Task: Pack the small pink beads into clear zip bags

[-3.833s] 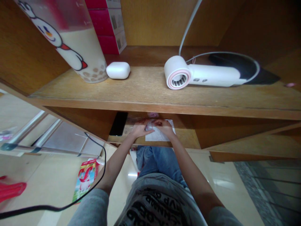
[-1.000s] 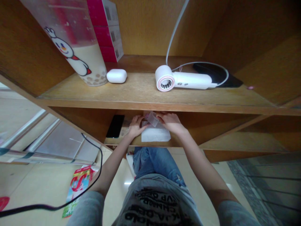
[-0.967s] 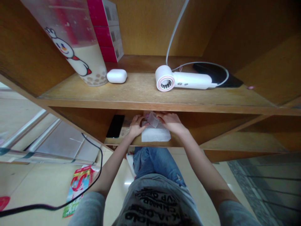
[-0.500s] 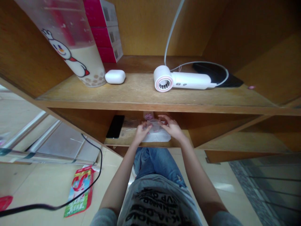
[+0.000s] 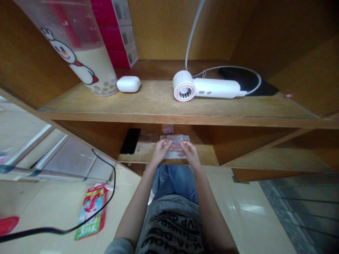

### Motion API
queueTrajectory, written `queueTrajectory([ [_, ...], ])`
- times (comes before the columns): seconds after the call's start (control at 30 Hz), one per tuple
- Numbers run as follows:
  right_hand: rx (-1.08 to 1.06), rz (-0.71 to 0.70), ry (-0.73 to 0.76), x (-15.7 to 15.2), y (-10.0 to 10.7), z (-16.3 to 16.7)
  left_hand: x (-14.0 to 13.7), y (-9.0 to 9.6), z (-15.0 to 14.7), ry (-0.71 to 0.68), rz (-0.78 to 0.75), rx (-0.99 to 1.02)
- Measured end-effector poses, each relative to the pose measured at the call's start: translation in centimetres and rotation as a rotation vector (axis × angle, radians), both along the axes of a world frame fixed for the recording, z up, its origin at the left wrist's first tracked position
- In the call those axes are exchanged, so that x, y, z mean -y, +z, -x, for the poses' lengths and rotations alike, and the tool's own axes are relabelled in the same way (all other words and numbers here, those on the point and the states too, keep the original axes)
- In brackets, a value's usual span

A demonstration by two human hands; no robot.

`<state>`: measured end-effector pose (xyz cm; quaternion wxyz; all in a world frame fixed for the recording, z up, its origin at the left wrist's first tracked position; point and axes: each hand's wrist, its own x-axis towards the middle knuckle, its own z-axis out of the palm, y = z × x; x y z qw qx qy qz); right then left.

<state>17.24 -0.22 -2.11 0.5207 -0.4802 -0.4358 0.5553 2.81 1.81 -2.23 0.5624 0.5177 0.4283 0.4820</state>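
Over the lower shelf, a small clear plastic bag (image 5: 175,139) is stretched between my two hands. My left hand (image 5: 161,149) pinches its left side with closed fingers. On the other side my right hand (image 5: 189,149) grips its right part, thumb against fingers. A white sheet (image 5: 173,155) lies on the shelf beneath them, partly covered by the hands. Behind the bag sits a small packet of pinkish-purple bits (image 5: 167,129). More clear plastic film (image 5: 148,138) lies flat to the left of my left hand.
A black phone (image 5: 130,141) lies at the lower shelf's left. Above, the upper shelf (image 5: 148,106) holds a milk-tea cup (image 5: 99,67), a white earbud case (image 5: 128,84), pink boxes (image 5: 112,38) and a white hair dryer (image 5: 214,87). A black cable (image 5: 106,204) hangs at the left.
My right hand has moved left and closed on the bag's right side, where its fingers were spread before. The bag is now drawn out flat between both hands. The view has shifted slightly.
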Motion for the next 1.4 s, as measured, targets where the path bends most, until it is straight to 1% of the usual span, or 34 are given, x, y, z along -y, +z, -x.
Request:
queueTrajectory([
  [0.2,-0.052,0.038,-0.036,-0.1,-0.1,0.1,0.0,0.0,-0.1,0.051,0.043,0.015],
  [0.3,-0.045,0.062,-0.067,-0.3,-0.3,0.3,0.2,0.0,-0.3,0.077,0.063,0.015],
  [0.4,0.019,0.067,-0.095,-0.5,-0.6,0.5,0.5,0.0,-0.5,0.087,0.053,-0.019],
  [0.57,0.124,0.028,-0.069,-0.5,-0.9,0.4,0.6,-0.2,-0.6,0.098,0.026,-0.125],
  [0.73,0.117,0.029,-0.08,-0.3,-0.6,0.6,0.7,-0.4,-0.6,0.135,0.014,-0.145],
  [0.83,0.099,0.037,-0.113,-0.2,-0.4,1.0,0.8,-0.5,-0.7,0.161,-0.004,-0.131],
  [0.93,0.075,0.043,-0.156,-0.3,-0.5,1.2,0.8,-0.5,-0.8,0.155,-0.002,-0.104],
  [1.0,0.058,0.045,-0.16,-0.4,-0.7,1.2,0.8,-0.6,-0.7,0.148,0.01,-0.087],
  [1.1,0.035,0.052,-0.139,-0.5,-1.0,1.1,0.7,-0.7,-0.5,0.125,0.027,-0.074],
  [1.2,0.034,0.05,-0.091,-0.5,-0.9,1.1,0.7,-0.7,-0.3,0.1,0.012,-0.094],
  [1.27,0.038,0.034,-0.073,-0.4,-0.7,1.1,0.7,-0.6,-0.3,0.097,-0.006,-0.115],
  [1.4,0.058,-0.018,-0.084,-0.3,-0.4,1.1,0.9,-0.5,-0.4,0.085,-0.032,-0.141],
])
